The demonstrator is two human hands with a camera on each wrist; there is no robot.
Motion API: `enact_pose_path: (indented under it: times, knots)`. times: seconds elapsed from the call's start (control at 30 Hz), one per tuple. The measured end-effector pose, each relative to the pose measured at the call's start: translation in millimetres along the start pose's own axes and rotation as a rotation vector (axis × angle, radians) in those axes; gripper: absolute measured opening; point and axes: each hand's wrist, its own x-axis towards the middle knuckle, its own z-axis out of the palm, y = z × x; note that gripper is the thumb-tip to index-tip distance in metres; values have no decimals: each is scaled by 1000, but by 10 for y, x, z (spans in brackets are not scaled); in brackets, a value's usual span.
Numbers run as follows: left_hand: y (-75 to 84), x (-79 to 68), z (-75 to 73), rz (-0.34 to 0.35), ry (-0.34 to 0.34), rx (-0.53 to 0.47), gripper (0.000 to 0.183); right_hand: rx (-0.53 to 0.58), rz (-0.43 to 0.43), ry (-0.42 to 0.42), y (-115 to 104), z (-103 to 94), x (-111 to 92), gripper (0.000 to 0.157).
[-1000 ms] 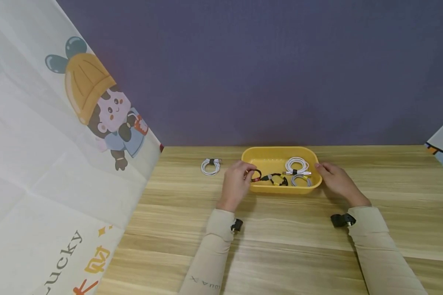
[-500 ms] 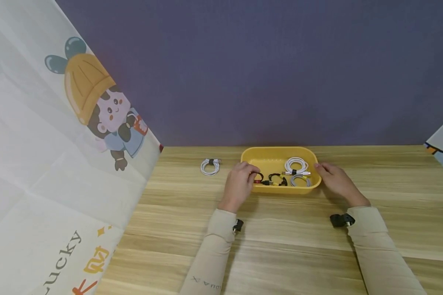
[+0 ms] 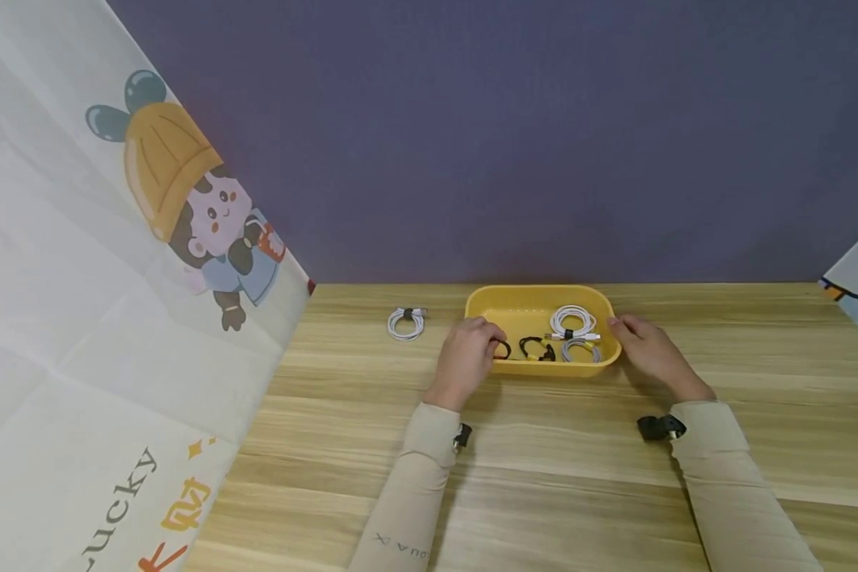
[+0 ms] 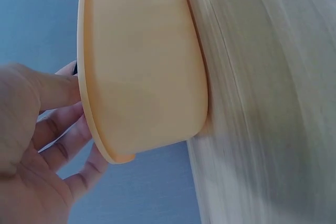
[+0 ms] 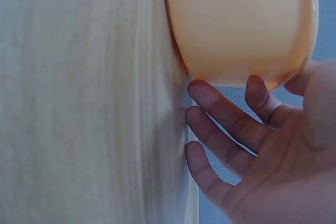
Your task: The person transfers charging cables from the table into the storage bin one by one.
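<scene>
A yellow tray [image 3: 543, 369] stands on the wooden table. My left hand [image 3: 465, 357] reaches over its left end and pinches a coiled black cable [image 3: 504, 347] low in that corner; the fingers hide part of the cable. In the left wrist view the tray wall [image 4: 142, 61] covers the fingertips. My right hand [image 3: 651, 349] holds the tray's right end, thumb at the rim and fingers outside, as the right wrist view shows. Inside the tray lie a black-and-yellow cable [image 3: 536, 348], a coiled white cable [image 3: 570, 319] and a grey cable [image 3: 579, 350].
Another coiled white cable [image 3: 406, 324] with a black tie lies on the table [image 3: 543, 477], left of the tray. A dark blue panel [image 3: 515, 143] rises right behind the table's back edge. A white printed sheet [image 3: 79, 278] borders the left side.
My left hand has moved slightly right and down, lowering the black cable into the tray; its red part and plug have sunk mostly from sight. The right hand stays at the tray's end.
</scene>
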Motion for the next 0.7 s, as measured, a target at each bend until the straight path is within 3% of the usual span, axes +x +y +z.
enact_pose_path:
  times: [0.2,0.5,0.7]
  knots:
    - [2,46,29,-10,-59,34,11,0,-7,27,15,12,13,64]
    - [25,157,31,-9,-196,165,15,-2,5,33,9,49,-10,63]
    - [13,261,63,20,-194,191,20,-11,-2,45,7,24,-3,63]
